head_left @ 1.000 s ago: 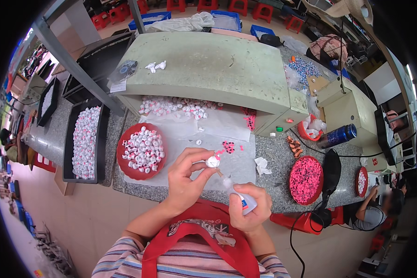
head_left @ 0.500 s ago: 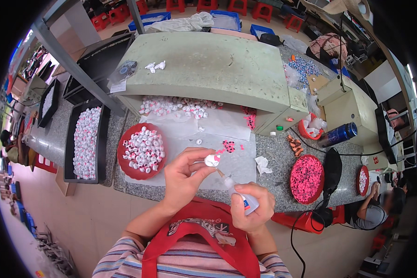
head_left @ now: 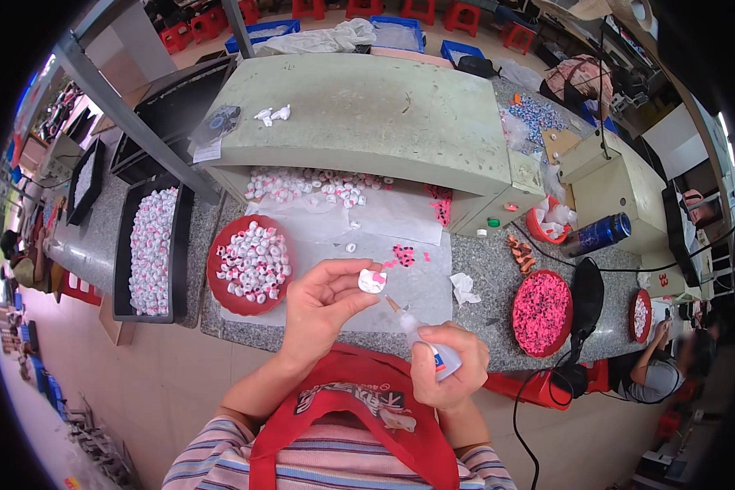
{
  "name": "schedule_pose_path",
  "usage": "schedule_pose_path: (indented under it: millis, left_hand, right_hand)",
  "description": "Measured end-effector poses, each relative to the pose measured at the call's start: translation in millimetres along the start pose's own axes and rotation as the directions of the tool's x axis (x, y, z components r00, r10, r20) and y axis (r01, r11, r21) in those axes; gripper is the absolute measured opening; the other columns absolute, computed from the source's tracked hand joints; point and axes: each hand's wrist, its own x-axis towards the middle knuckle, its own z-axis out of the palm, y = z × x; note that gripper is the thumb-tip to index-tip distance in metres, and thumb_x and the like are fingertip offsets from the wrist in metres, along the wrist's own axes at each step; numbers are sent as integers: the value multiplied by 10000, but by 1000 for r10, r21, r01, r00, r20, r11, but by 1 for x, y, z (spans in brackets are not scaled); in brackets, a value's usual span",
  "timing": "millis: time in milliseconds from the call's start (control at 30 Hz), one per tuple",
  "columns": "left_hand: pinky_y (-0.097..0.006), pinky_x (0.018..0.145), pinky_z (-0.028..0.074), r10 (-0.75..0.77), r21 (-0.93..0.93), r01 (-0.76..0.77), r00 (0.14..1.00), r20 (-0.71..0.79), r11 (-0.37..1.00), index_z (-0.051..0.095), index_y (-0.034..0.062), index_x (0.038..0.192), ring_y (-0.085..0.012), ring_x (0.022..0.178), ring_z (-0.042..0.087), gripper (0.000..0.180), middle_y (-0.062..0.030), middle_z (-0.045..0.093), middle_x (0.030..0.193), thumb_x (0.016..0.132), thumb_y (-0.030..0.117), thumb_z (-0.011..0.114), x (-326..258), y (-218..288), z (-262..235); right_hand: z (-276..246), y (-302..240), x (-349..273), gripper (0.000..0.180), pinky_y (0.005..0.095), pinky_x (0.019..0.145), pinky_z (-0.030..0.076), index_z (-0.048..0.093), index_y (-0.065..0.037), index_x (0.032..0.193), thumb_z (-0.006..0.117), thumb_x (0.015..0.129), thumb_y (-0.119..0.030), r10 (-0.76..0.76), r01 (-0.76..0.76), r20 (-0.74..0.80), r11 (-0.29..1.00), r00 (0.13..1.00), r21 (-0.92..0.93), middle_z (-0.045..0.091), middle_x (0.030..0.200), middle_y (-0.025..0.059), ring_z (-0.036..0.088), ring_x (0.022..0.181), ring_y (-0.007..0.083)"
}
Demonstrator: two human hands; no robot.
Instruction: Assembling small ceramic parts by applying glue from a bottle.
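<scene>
Between the thumb and fingers of my left hand [head_left: 318, 304] is a small white piece with a pink mark [head_left: 372, 282], shaped like a little figure head. My right hand [head_left: 449, 363] is wrapped round a translucent glue bottle [head_left: 417, 328], its narrow tip just below and to the right of the white piece, apart from it. On the white paper [head_left: 359, 314] beyond my hands lie several small pink and black bits [head_left: 405, 256] and a loose white piece [head_left: 350, 247]. A red bowl [head_left: 217, 296] of similar white and pink pieces stands left of my left hand.
A grey-green metal hood [head_left: 359, 106] spans the bench, with more white pieces [head_left: 302, 188] under it. At left stands a black tray [head_left: 121, 286] full of them. To the right are a red bowl of pink bits [head_left: 541, 314], a crumpled tissue [head_left: 464, 288] and a blue can-like bottle [head_left: 600, 235].
The glue bottle has drawn slightly down and right, away from the white piece. My left hand has turned the piece so its pink-marked face shows more.
</scene>
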Motion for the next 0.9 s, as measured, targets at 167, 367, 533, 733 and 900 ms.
schedule_pose_path:
  millis: [167,367,533,733,900]
  left_hand:
    - [-300,784,491,11,18,-11,1000,-8,1000,500,-44,1033,-232,915,590,349,-173,575,1012,703,-138,567,0,0,-1]
    - [-292,781,492,-2,12,2,1000,-4,1000,510,-44,1036,-215,910,590,350,-167,581,1005,703,-134,572,0,1,2]
    - [-284,775,493,-23,20,23,1000,16,1000,517,-46,1031,-202,910,589,348,-162,583,1004,700,-134,579,1,1,3]
    - [-259,760,493,-16,52,19,999,-42,998,521,-46,1022,-173,891,589,346,-140,592,984,693,-129,592,3,-5,-6]
    - [-247,739,488,-24,109,40,988,-152,993,520,-42,1025,-158,861,591,347,-106,598,935,695,-126,588,6,-12,-22]
  right_hand:
    - [-2,1,0,196,261,411,421,532,7,831,615,654,19,-4,4,5,1000,1000,-20,595,649,79,538,446,180]
    - [-4,-2,-1,194,265,419,429,534,4,826,620,653,6,12,-12,24,1000,1000,4,592,633,80,544,448,182]
    - [-3,-1,2,180,259,432,439,547,7,821,614,654,1,26,-26,1,1000,1000,-7,589,619,87,559,462,185]
    - [-7,23,-4,157,235,455,438,562,31,847,574,702,-28,443,-429,-4,871,897,239,593,640,95,574,517,151]
    - [39,154,-45,151,239,468,476,546,-2,860,567,718,-49,856,-854,283,289,433,433,588,666,95,573,525,162]
